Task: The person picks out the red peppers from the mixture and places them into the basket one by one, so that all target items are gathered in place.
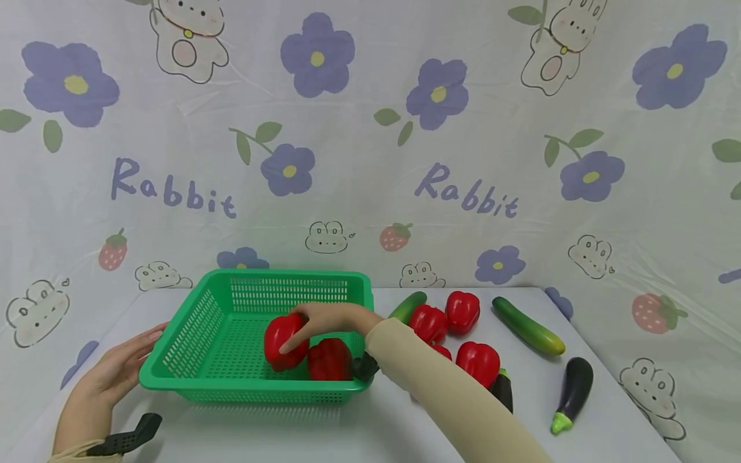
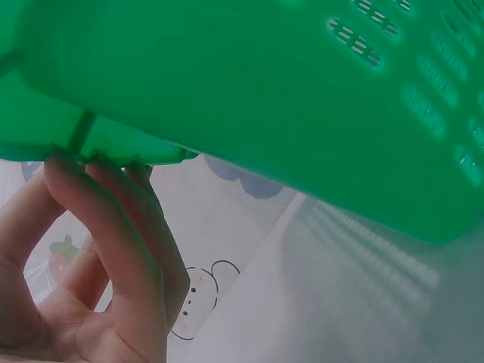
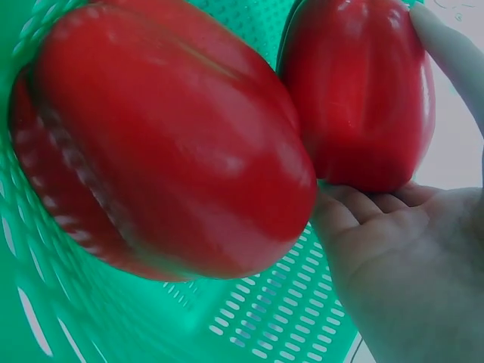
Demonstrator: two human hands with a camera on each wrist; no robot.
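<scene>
In the head view, my right hand (image 1: 324, 318) grips a red bell pepper (image 1: 282, 344) inside the green basket (image 1: 260, 386). The right wrist view shows that pepper (image 3: 359, 91) between thumb and fingers. Beside it, another red bell pepper (image 3: 174, 144) lies in the basket near its front right corner, seen too in the head view as a darker red pepper (image 1: 330, 360). My left hand (image 1: 112, 373) holds the basket's left rim from outside. In the left wrist view its bent fingers (image 2: 121, 227) meet the rim's edge; the thumb's contact is unclear.
Right of the basket lie several red bell peppers (image 1: 477, 363), a cucumber (image 1: 528, 326) and an eggplant (image 1: 573, 392). Another cucumber (image 1: 410, 306) and a dark eggplant (image 1: 503, 391) are partly hidden. A patterned cloth (image 1: 359, 141) hangs behind the white table (image 1: 231, 437).
</scene>
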